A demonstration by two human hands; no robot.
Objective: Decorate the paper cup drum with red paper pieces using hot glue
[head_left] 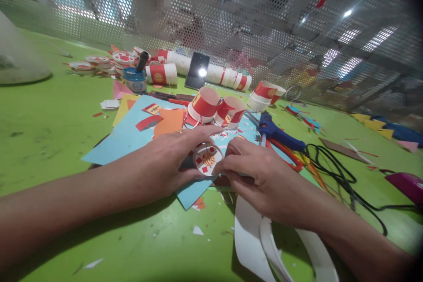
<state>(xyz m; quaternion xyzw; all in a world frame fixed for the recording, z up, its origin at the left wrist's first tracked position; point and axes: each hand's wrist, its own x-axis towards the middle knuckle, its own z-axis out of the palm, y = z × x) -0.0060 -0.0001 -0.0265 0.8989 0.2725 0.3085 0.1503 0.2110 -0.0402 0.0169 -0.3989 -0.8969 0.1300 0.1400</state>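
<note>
Between my hands is a small round white paper piece with red diamond shapes and an orange pattern in its middle. My left hand curls around its left side, fingers over the top and thumb below. The fingertips of my right hand are pinched at its lower right edge; whether they hold a tiny piece there is hidden. Just beyond stand cut red and white paper cups on light blue paper strewn with scraps. A blue glue gun lies to the right, beside orange-handled scissors.
A phone leans against stacked cups at the back, right of a blue jar. Black cable loops at the right. White paper rings lie near my right forearm on the green table.
</note>
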